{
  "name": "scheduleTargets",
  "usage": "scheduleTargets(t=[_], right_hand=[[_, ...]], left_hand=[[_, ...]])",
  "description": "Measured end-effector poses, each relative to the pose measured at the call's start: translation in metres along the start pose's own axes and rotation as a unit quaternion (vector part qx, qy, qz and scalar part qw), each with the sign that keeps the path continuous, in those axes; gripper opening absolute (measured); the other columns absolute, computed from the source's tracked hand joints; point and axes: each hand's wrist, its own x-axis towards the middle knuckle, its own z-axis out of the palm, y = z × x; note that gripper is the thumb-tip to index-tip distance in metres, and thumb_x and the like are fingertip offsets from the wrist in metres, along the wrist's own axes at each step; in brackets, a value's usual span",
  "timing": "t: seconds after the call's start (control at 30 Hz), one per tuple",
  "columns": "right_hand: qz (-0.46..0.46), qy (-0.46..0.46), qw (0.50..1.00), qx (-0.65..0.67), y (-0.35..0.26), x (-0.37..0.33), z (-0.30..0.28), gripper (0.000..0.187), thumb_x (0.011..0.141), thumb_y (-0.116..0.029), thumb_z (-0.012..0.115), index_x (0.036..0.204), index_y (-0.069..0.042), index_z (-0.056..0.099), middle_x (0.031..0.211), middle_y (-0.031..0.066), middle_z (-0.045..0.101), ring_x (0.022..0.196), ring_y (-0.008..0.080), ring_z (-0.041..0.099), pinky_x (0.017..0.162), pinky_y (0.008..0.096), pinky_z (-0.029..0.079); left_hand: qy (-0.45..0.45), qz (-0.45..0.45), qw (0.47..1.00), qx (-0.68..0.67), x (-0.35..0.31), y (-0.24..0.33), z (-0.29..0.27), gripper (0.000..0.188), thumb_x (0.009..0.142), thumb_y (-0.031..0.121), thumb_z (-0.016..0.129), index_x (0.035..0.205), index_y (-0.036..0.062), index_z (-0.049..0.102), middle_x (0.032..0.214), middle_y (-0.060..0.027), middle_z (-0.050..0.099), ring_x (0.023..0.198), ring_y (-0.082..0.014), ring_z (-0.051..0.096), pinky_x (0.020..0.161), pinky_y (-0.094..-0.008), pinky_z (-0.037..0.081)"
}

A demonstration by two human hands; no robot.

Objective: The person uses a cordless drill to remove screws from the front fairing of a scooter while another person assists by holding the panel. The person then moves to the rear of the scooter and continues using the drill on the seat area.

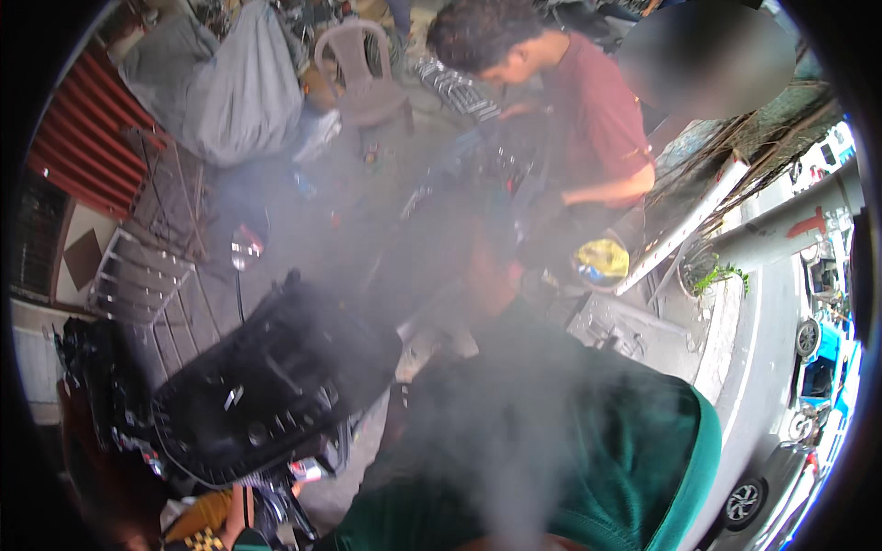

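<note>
Grey smoke or haze hangs over the middle of the view, and neither of my hands shows clearly. My green shirt (597, 441) fills the lower middle as I lean forward. A blurred patch of skin (494, 275) shows through the haze beyond the shirt; it may be part of my arm, but its fingers cannot be made out. To the left is a large black plastic shell (276, 386), shaped like the underside of a motorcycle seat, with ribs along its edge. What lies under the smoke in front of me is too dim to name.
Across from me a person in a maroon shirt (602, 110) bends over dark machine parts. A yellow bag (602, 260) lies near them. A plastic chair (363, 78), a grey cover (243, 87) and a metal rack (147, 275) stand around. A road with vehicles runs along the right.
</note>
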Motion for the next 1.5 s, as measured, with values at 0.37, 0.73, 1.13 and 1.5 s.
scheduleTargets(t=[0.37,0.73,1.13,1.5], right_hand=[[0.089,-0.145,0.985,0.027,-0.096,-0.109,-0.004,0.037,0.093,-0.001,0.062,0.129,0.004,0.056,0.124,0.0155,0.067,0.126,0.0313,0.066,0.111,0.0524,0.053],[-0.04,-0.239,0.94,-0.241,-0.218,-0.125,-0.106,0.055,0.078,0.004,0.059,0.133,0.008,0.06,0.119,0.0184,0.075,0.099,0.0244,0.073,0.089,0.037,0.059],[-0.018,-0.279,0.932,-0.228,-0.252,-0.189,-0.221,0.07,0.08,0.008,0.067,0.14,-0.001,0.033,0.13,0.0196,0.064,0.121,0.0295,0.068,0.106,0.0422,0.051],[-0.02,-0.202,0.911,-0.36,-0.251,-0.157,-0.216,0.076,0.071,-0.018,0.084,0.137,0.004,0.054,0.136,0.0158,0.05,0.128,0.029,0.052,0.108,0.0421,0.044]], left_hand=[[-0.1,0.058,0.989,-0.094,0.013,0.027,-0.002,0.04,0.099,0.015,0.076,0.13,0.0102,0.051,0.114,-0.0102,0.065,0.113,-0.0232,0.066,0.096,-0.0406,0.053],[0.009,0.155,0.978,-0.137,0.058,0.052,0.056,0.009,0.093,0.001,0.065,0.099,0.0027,0.059,0.096,-0.0084,0.051,0.091,-0.0205,0.053,0.082,-0.0333,0.043],[0.097,0.28,0.946,0.134,0.038,0.264,0.065,0.051,0.099,0.032,0.074,0.141,0.0059,0.062,0.132,-0.0234,0.065,0.127,-0.0443,0.06,0.112,-0.0508,0.045],[0.128,-0.029,0.861,-0.491,0.275,0.237,0.089,0.061,0.104,0.049,0.069,0.143,0.0055,0.049,0.098,-0.0132,0.072,0.071,-0.024,0.07,0.063,-0.0393,0.056]])
